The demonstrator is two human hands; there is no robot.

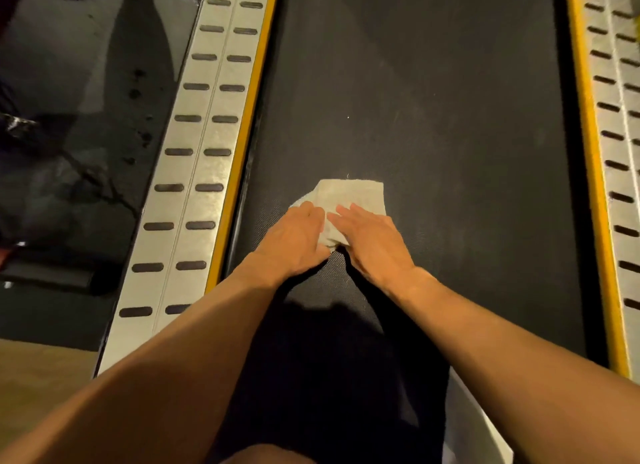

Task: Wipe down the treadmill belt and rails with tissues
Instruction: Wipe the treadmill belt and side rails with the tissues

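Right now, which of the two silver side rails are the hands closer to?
The left rail, the one with dark slots beside the dark floor. Both hands, left hand and right hand, press the tissue on the belt's left half; the right rail lies farther.

Stuff around the edges, not much tbh

Far left of the grip there's a glossy dark floor [86,65] with a few dark spots [138,83] on it, plus some black bundle [17,131] at the edge, can't tell what. Nearer than the grip, left, a tan floor patch [41,370]. Nearer right, a white curved thing [478,415], mostly cut off.
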